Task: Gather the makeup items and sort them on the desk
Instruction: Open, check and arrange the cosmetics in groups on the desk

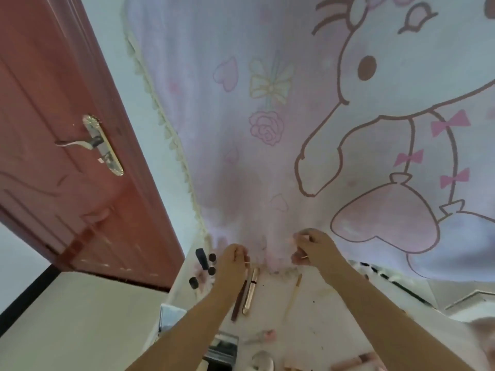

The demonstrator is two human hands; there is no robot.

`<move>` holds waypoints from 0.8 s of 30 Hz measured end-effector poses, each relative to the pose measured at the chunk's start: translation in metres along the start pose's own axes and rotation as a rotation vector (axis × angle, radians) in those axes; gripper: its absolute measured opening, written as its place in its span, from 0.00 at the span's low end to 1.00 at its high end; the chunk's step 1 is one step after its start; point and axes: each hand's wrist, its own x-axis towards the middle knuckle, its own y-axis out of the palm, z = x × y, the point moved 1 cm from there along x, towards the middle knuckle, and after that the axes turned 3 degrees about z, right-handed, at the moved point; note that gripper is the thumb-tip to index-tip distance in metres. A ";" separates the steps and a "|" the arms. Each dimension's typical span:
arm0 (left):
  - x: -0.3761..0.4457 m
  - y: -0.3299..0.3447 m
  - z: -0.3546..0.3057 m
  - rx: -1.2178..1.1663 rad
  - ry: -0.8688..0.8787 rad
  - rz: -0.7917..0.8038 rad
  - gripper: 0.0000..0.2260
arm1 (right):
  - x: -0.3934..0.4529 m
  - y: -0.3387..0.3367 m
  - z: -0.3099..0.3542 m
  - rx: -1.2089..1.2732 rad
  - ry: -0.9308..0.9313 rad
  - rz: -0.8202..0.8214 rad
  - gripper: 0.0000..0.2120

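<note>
Curtain (267, 103): pale, cartoon print, hanging behind counter.
Door (53, 129): reddish, at left, metal lever handle.
Counter (321, 303): white, littered with makeup.
Left hand (232, 261): curled, pinching a thin stick at far edge.
Right hand (313, 249): curled, pinching another thin stick.
Gold tube (250, 290): lying flat beside a dark pencil (238, 301).
Dark caps (206, 263): clustered left of left hand.

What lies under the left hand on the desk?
Under the left hand, a gold tube and a dark pencil stick out toward the camera; their far ends are covered.
</note>
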 end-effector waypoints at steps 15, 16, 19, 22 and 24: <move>0.004 -0.017 0.097 1.000 -0.057 0.594 0.08 | 0.034 -0.005 -0.088 -0.361 0.183 0.078 0.07; 0.004 -0.017 0.098 1.032 -0.023 0.683 0.09 | 0.035 -0.002 -0.088 -0.384 0.178 0.106 0.08; 0.008 -0.007 0.095 1.111 0.095 0.875 0.11 | 0.038 0.006 -0.087 -0.452 0.188 0.194 0.10; 0.018 0.013 0.094 1.343 0.058 1.042 0.12 | 0.038 0.008 -0.090 -0.478 0.214 0.223 0.10; 0.018 0.029 0.098 1.502 -0.034 1.167 0.12 | 0.035 0.008 -0.094 -0.483 0.239 0.219 0.09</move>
